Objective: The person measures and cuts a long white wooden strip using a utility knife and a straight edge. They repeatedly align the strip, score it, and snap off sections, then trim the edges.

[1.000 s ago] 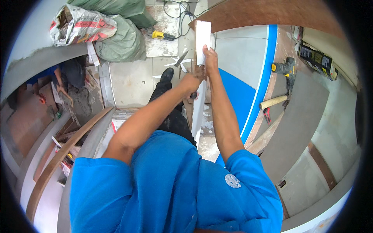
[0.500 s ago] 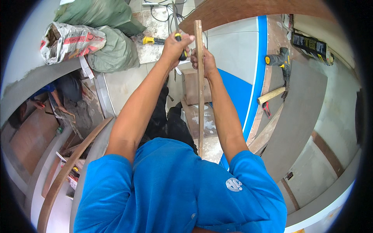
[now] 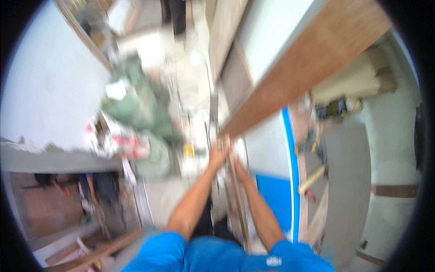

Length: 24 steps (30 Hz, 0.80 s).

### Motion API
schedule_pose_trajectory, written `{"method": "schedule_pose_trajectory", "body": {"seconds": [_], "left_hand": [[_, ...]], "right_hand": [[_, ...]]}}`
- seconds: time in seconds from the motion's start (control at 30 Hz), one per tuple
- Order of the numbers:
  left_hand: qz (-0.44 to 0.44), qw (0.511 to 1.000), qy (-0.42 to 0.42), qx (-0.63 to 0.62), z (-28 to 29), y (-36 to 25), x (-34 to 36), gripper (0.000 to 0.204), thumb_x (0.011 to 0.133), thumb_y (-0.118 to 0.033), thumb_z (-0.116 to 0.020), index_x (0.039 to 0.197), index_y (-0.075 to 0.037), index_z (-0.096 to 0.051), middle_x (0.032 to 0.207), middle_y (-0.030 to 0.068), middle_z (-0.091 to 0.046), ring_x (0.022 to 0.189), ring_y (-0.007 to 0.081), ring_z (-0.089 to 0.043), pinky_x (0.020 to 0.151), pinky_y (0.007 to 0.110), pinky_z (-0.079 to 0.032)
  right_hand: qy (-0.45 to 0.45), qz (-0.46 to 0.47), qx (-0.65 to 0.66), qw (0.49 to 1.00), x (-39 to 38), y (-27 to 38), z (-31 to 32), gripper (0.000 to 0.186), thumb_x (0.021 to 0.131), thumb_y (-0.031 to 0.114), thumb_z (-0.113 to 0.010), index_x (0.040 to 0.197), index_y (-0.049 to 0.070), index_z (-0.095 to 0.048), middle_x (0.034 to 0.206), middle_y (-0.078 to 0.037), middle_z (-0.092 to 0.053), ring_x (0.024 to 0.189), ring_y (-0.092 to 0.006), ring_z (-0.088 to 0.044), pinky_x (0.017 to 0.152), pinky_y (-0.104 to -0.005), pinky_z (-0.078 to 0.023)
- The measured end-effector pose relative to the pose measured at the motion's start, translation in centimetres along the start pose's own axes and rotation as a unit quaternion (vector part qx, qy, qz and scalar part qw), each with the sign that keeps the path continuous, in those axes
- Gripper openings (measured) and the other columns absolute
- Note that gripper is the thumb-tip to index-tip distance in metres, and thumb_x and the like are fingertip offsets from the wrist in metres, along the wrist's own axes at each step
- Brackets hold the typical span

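Note:
Motion blurs the head view. My left hand (image 3: pixel 218 157) is closed round the handle of a hand tool whose long, flat grey blade (image 3: pixel 214 109) points away from me; its exact kind cannot be made out. Its fingers are close beside the far end of a narrow wooden strip (image 3: pixel 235 192), perhaps touching it. On the strip's right side, my right hand (image 3: pixel 240 169) grips it a little below that end. The strip slants back toward my body between both forearms.
Green sacks (image 3: pixel 136 106) and a white-and-red bag (image 3: pixel 120 143) stand to the left. A wide brown board (image 3: pixel 299 68) crosses ahead on the right. A hammer (image 3: pixel 311 179) lies right of the blue-edged panel (image 3: pixel 274 199). Another person's arm (image 3: pixel 92 190) shows in the opening at left.
The view has tilted up and shows more floor ahead. My hands, with the tool and strip, now appear lower in it, and the left hand is closer to the strip's far end.

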<state>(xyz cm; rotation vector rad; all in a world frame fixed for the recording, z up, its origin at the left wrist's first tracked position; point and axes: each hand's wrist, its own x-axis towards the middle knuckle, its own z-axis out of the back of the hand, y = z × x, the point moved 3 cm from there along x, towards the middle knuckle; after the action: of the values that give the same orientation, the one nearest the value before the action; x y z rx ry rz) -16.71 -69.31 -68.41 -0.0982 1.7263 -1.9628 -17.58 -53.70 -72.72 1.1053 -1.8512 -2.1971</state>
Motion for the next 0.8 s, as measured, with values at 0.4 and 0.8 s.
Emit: {"method": "schedule_pose_trajectory", "body": {"seconds": [0.4, 0.8], "left_hand": [[0.046, 0.983, 0.051, -0.17, 1.1, -3.0, -4.1, 0.049, 0.088, -0.039, -0.077, 0.109, 0.002, -0.059, 0.084, 0.0086, -0.066, 0.058, 0.0129, -0.059, 0.048, 0.029, -0.048], [0.015, 0.981, 0.119, -0.155, 2.7, -8.8, -6.9, 0.043, 0.079, -0.025, -0.086, 0.102, -0.002, -0.058, 0.076, 0.0048, -0.062, 0.055, 0.0116, -0.057, 0.045, 0.027, -0.046]], "right_hand": [[0.08, -0.013, 0.029, 0.996, -6.3, 4.0, -2.0, 0.087, 0.095, 0.078, -0.034, 0.148, 0.01, -0.043, 0.122, -0.009, -0.057, 0.09, -0.0223, -0.063, 0.079, -0.0388, -0.053], [0.125, 0.034, 0.014, 0.991, -12.9, 5.0, -0.7, 0.082, 0.102, 0.066, -0.036, 0.159, 0.007, -0.028, 0.151, -0.013, -0.044, 0.135, -0.0234, -0.045, 0.109, -0.0391, -0.044]]}}
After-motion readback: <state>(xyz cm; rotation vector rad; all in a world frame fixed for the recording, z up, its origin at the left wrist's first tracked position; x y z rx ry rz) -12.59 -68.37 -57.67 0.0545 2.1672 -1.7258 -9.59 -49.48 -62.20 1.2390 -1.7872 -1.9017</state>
